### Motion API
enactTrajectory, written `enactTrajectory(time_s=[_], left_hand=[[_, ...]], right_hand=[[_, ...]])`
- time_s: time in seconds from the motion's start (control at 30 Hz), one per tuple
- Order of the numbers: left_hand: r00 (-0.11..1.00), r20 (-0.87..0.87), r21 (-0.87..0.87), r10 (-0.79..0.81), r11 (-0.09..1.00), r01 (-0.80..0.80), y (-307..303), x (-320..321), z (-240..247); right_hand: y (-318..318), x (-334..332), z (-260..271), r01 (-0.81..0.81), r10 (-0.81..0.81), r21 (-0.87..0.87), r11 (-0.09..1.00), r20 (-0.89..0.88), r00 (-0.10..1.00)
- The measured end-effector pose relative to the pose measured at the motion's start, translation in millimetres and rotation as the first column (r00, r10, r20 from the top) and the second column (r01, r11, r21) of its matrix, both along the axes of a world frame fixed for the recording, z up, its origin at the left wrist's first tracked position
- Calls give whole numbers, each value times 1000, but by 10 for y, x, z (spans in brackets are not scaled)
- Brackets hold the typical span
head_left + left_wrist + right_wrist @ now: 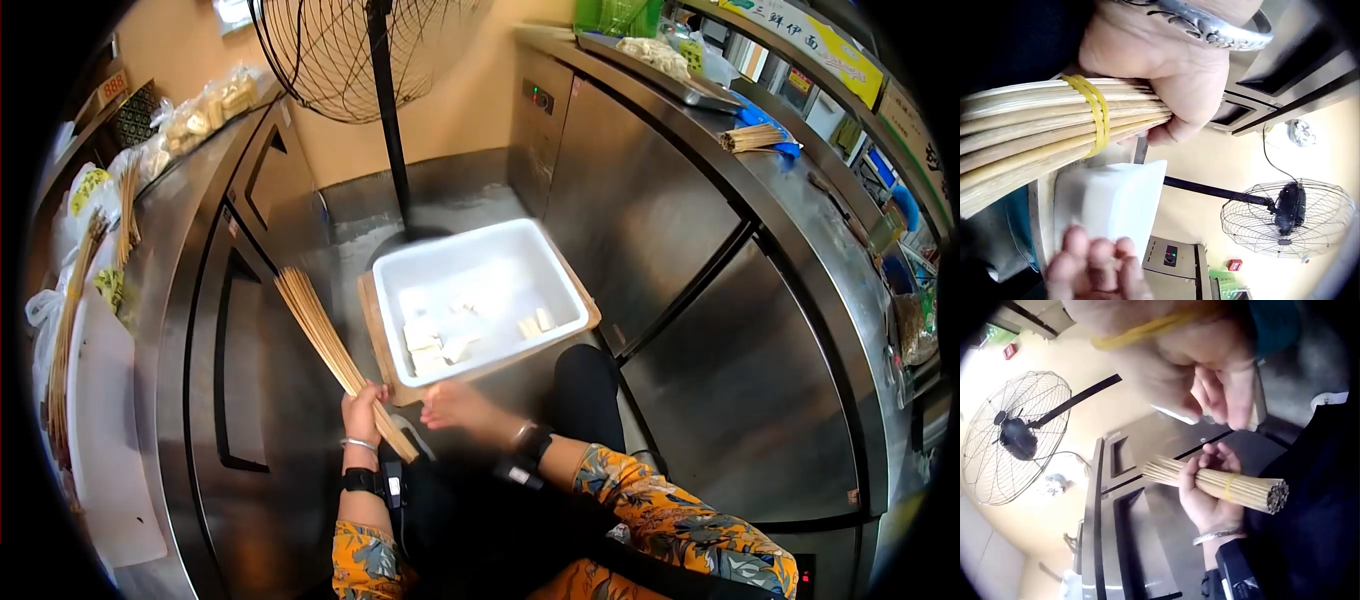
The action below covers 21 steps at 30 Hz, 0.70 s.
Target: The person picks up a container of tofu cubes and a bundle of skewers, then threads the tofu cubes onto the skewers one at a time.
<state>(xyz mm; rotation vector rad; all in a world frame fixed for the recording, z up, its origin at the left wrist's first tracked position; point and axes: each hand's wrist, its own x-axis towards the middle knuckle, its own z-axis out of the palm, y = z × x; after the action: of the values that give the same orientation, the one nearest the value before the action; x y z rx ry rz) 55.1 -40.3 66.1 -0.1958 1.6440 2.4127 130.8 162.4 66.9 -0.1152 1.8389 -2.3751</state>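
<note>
My left hand point(362, 416) grips a thick bundle of bamboo skewers point(322, 335), which slants up and away to the left in the head view. A doubled yellow rubber band point(1099, 115) wraps the bundle near its lower end. My right hand point(468, 412), blurred, is just right of the bundle, its fingers loosely bent with nothing between them. Across that hand runs a yellow band point(1147, 330) in the right wrist view. Beyond both hands is a white plastic tub point(450, 265) holding several pale cut pieces point(426, 340) along its near side.
A brown board point(372, 325) lies under the tub. Behind it stands a black fan point(395, 150). Steel cabinets point(680, 230) flank both sides. More skewers point(752, 137) lie on the right counter, and others point(70, 340) on the left beside bagged food point(205, 110).
</note>
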Motion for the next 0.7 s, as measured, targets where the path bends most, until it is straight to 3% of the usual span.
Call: enactTrajectory(time_s=[0.03, 0.07, 0.1, 0.17, 0.23, 0.27, 0.3, 0.33, 0.37, 0.4, 0.43, 0.53, 0.57, 0.63, 0.7], left_hand=[[999, 32, 3, 21, 1000, -21, 40, 11, 47], [999, 42, 11, 20, 1000, -20, 64, 2, 64], [998, 52, 21, 21, 1000, -22, 87, -2, 71], [999, 42, 51, 13, 999, -15, 138, 6, 106], [997, 41, 47, -59, 997, 57, 177, -12, 92], [995, 41, 48, -95, 995, 93, 190, -25, 73], [991, -17, 14, -131, 991, 131, 191, -62, 9], [992, -30, 0, -125, 992, 125, 194, -78, -9], [992, -47, -14, -120, 993, 119, 203, -98, -11], [991, -64, -29, -114, 993, 113, 232, -112, 6], [999, -52, -19, -17, 1000, 16, 304, -79, 118], [987, -8, 122, 160, 980, -158, 319, -118, 48], [980, -22, 214, 196, 959, -187, 345, -146, -9], [977, -39, 178, 208, 964, -198, 397, -94, 133], [980, -48, 195, 193, 964, -181, 415, -59, 157]], right_hand=[[-14, -22, 252, -41, 74, -176, 983, 183, 980], [155, -64, 454, 43, -43, 128, 991, 3, 999], [351, -136, 610, 349, -149, 555, 755, -372, 916], [970, -285, 628, 776, -247, 555, 299, -740, 625], [1648, -375, 808, 780, -329, 619, -91, -758, 563], [1951, -401, 662, 742, -391, 641, -197, -745, 540], [2226, -416, 439, 643, -521, 745, -178, -626, 581], [2438, -415, 232, 495, -672, 869, 23, -353, 651], [2537, -365, 147, 420, -684, 741, 525, 73, 726], [2589, -295, 52, 319, -466, 366, 874, 448, 762], [2581, -235, -184, 370, -543, 464, 805, 322, 776], [2107, 32, -481, 612, -705, 429, 664, 88, 704], [1939, 168, -518, 639, -697, 391, 663, 10, 717], [1661, 385, -700, 674, -692, 347, 652, -89, 716], [1371, 602, -1151, 625, -616, 326, 710, -143, 775]])
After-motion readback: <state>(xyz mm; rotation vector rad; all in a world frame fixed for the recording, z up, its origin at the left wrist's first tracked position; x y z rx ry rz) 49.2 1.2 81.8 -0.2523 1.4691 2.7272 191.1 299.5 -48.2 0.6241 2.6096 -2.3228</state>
